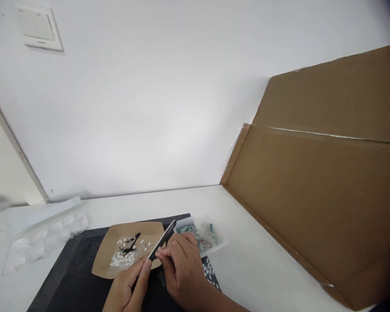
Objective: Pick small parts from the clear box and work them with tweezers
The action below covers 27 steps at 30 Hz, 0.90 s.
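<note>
My left hand (130, 284) is closed around the lower end of a slim, flat dark piece with a pale long edge (164, 239), held tilted up to the right. Its exact kind is not clear. My right hand (183, 260) is pinched, with its fingertips against the side of this piece; whatever lies between them is hidden. Just left of both hands, a brown paper tray (104, 255) holds many small white oval bits (125, 258) and some black scraps (130, 248). Beneath the hands lies a black mat (79, 277).
Behind my right hand stands a white tub (221, 245) of teal and clear crumpled scraps. A clear compartment box (45, 238) sits at left. Cardboard panels (305, 195) lean along the right side, and a white wall (143, 108) with a switch (39, 27) closes off the back.
</note>
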{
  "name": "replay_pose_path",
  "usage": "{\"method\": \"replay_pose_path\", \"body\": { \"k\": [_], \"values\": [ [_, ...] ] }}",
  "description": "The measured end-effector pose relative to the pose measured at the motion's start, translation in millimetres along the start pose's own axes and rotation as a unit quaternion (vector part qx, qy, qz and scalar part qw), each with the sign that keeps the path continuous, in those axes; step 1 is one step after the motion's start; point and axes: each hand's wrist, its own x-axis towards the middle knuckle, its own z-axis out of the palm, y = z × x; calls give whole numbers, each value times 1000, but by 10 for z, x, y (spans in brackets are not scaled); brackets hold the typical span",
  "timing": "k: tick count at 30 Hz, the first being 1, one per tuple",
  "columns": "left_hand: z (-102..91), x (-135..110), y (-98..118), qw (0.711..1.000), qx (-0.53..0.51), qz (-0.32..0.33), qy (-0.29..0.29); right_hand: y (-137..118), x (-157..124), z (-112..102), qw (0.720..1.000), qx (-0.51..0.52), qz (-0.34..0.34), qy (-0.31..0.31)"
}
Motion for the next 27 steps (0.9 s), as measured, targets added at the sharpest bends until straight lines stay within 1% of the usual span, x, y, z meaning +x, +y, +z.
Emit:
{"method": "replay_pose_path", "body": {
  "k": [4,9,15,20,25,27],
  "values": [
    [2,-1,-5,1000,-4,-2,1,25,13,1,999,-8,32,27],
    [10,5,-15,1000,-1,5,1,32,1,6,1000,0,-3,0],
    [1,4,-31,999,16,22,-17,76,17,0,999,-7,43,28],
    [-28,16,-49,996,55,52,-41,65,14,0,1000,1,20,18],
    [-63,36,-58,993,80,77,-48,127,36,-30,999,-5,44,28],
    [-64,35,-67,992,84,81,-51,134,31,-33,999,-1,40,23]
  ]
}}
